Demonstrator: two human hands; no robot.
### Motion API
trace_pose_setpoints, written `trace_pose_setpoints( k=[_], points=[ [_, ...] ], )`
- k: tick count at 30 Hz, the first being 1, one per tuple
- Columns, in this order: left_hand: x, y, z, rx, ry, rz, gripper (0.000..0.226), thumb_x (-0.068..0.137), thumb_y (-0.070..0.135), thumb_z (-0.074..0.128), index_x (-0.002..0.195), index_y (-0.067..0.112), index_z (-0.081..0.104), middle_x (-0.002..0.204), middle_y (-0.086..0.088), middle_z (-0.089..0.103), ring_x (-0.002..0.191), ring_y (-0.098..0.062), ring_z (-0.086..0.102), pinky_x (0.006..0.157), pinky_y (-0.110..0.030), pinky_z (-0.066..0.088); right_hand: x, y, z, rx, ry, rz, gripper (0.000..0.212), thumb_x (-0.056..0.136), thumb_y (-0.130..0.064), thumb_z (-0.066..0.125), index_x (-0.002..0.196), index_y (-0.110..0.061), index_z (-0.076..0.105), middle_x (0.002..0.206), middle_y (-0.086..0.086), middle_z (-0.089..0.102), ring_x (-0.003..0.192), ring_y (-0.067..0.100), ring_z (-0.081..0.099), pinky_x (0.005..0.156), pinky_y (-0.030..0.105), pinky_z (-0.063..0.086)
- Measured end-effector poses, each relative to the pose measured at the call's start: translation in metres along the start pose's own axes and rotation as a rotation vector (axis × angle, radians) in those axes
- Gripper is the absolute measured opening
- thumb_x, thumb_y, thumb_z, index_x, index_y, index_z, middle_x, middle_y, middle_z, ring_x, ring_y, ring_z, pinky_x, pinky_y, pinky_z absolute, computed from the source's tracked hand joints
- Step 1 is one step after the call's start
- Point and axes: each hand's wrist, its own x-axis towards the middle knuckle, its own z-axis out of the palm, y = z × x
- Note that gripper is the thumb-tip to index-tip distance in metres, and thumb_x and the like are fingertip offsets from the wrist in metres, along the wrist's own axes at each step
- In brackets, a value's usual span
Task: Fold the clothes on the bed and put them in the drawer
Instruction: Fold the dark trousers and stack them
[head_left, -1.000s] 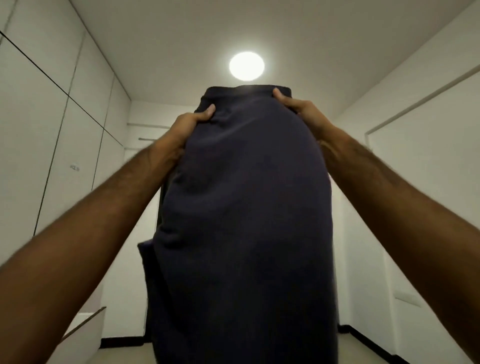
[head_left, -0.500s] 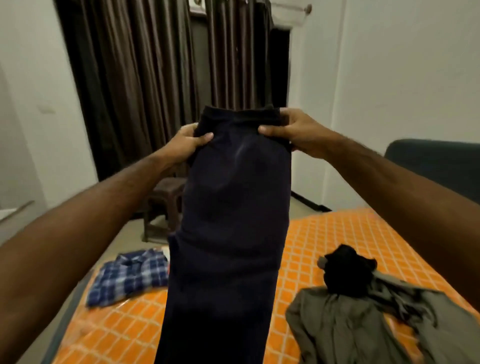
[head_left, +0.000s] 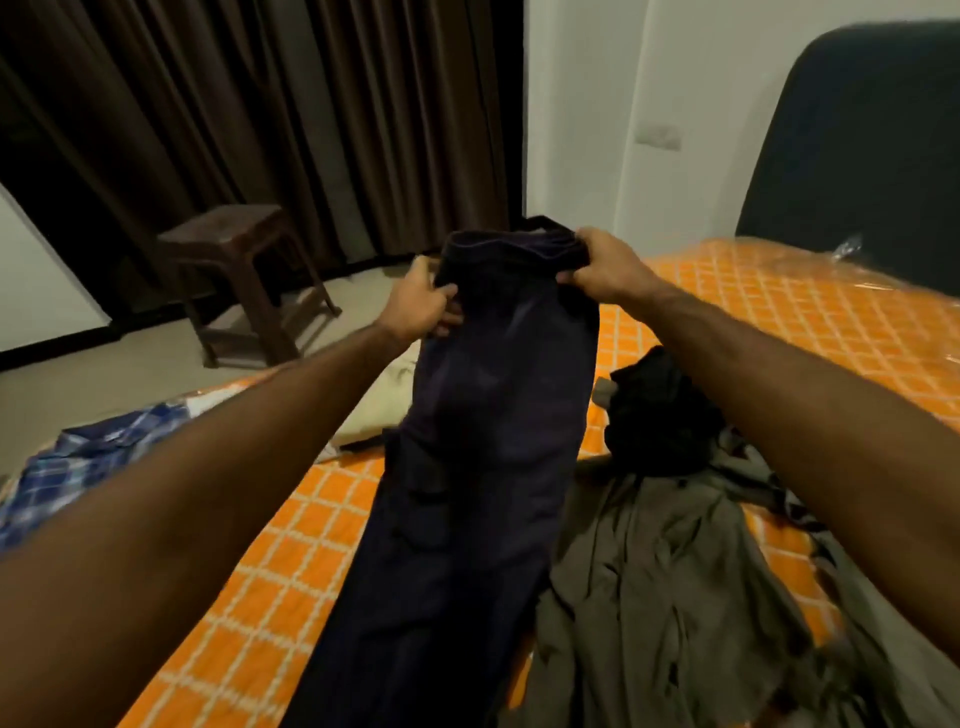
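Dark navy trousers (head_left: 483, 426) stretch lengthwise over the bed, waistband at the far end. My left hand (head_left: 423, 304) grips the waistband's left corner and my right hand (head_left: 608, 267) grips its right corner. The bed (head_left: 810, 312) has an orange sheet with a white grid. On it lie an olive-grey garment (head_left: 665, 587) to the right, a black garment (head_left: 660, 415) bunched above that, a blue checked shirt (head_left: 78, 467) at the left edge and a beige cloth (head_left: 384, 400) behind my left arm. No drawer is visible.
A dark brown plastic stool (head_left: 244, 275) stands on the floor beyond the bed's left side, in front of brown curtains (head_left: 270, 114). A dark headboard (head_left: 857, 156) rises at the right against the white wall.
My view has dropped from the ceiling to the bed. Both hands have lowered the trousers from held up high down toward the bed, still gripping the waistband.
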Motion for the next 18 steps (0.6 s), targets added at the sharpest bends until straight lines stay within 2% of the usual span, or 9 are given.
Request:
trace_pose_setpoints(
  k=[2,4,6,8,9,11,13,15,18],
  points=[
    [0.017,-0.021,0.027,0.000,-0.105,0.008,0.070,0.101,0.013,0.057,0.154,0.008,0.011,0.122,-0.003,0.060,0.104,-0.019,0.063,0.073,-0.018,0.053,0.011,0.035,0.028,-0.174,0.236,0.068,0.047,0.087,-0.006,0.062,0.132,-0.007,0.047,0.136,0.016,0.052,0.126,0.037,0.049,0.096,0.040,0.043],
    [0.016,-0.051,0.048,0.294,-0.210,0.101,0.081,0.097,0.015,0.065,0.156,0.004,0.010,0.145,-0.012,0.047,0.128,-0.029,0.051,0.098,-0.026,0.041,-0.006,0.064,0.073,-0.318,0.286,0.049,0.049,0.086,-0.016,0.058,0.133,-0.006,0.047,0.137,0.017,0.048,0.127,0.040,0.046,0.101,0.047,0.039],
    [-0.005,-0.101,0.066,0.595,-0.271,0.248,0.068,0.095,0.017,0.066,0.151,0.003,0.031,0.152,-0.019,0.042,0.136,-0.036,0.045,0.108,-0.034,0.034,-0.050,0.093,0.139,-0.347,-0.001,-0.071,0.055,0.090,-0.035,0.053,0.137,-0.006,0.048,0.144,0.017,0.046,0.135,0.040,0.042,0.110,0.049,0.033],
    [-0.046,-0.163,0.080,0.732,-0.342,0.261,0.061,0.094,0.033,0.059,0.148,0.010,0.041,0.156,-0.014,0.037,0.142,-0.031,0.039,0.112,-0.047,0.037,-0.125,0.111,0.211,-0.413,-0.376,-0.131,0.067,0.097,-0.053,0.049,0.150,-0.013,0.040,0.163,0.011,0.028,0.152,0.031,0.022,0.122,0.054,0.012],
    [-0.071,-0.189,0.083,0.765,-0.352,0.264,0.063,0.093,0.044,0.052,0.148,0.014,0.042,0.159,-0.010,0.034,0.144,-0.029,0.036,0.111,-0.052,0.038,-0.157,0.116,0.232,-0.469,-0.430,-0.180,0.074,0.098,-0.060,0.042,0.156,-0.016,0.033,0.167,0.009,0.019,0.155,0.029,0.014,0.123,0.055,0.004],
    [-0.123,-0.241,0.079,0.861,-0.406,0.238,0.070,0.092,0.057,0.032,0.153,0.023,0.034,0.164,-0.001,0.022,0.150,-0.022,0.025,0.116,-0.055,0.031,-0.200,0.125,0.267,-0.525,-0.403,-0.238,0.084,0.095,-0.070,0.023,0.159,-0.016,0.026,0.168,0.011,0.016,0.155,0.029,0.012,0.123,0.057,0.003],
    [-0.166,-0.275,0.068,0.883,-0.397,0.256,0.067,0.098,0.057,0.022,0.159,0.028,0.020,0.167,0.006,0.010,0.154,-0.016,0.009,0.123,-0.048,0.017,-0.211,0.137,0.282,-0.540,-0.326,-0.264,0.087,0.094,-0.073,0.019,0.159,-0.016,0.028,0.166,0.014,0.021,0.154,0.032,0.018,0.123,0.060,0.011],
    [-0.194,-0.287,0.054,0.884,-0.377,0.299,0.063,0.103,0.053,0.020,0.160,0.027,0.013,0.168,0.006,0.003,0.155,-0.014,-0.001,0.124,-0.042,0.008,-0.210,0.141,0.287,-0.544,-0.316,-0.280,0.086,0.095,-0.073,0.021,0.158,-0.016,0.029,0.166,0.015,0.022,0.153,0.033,0.019,0.122,0.061,0.013],
    [-0.207,-0.287,0.049,0.882,-0.360,0.283,0.064,0.103,0.053,0.023,0.160,0.026,0.014,0.168,0.004,0.000,0.155,-0.018,-0.003,0.125,-0.042,0.009,-0.211,0.141,0.290,-0.569,-0.318,-0.299,0.086,0.095,-0.073,0.021,0.159,-0.016,0.028,0.166,0.015,0.021,0.153,0.034,0.019,0.122,0.062,0.011]
  ],
)
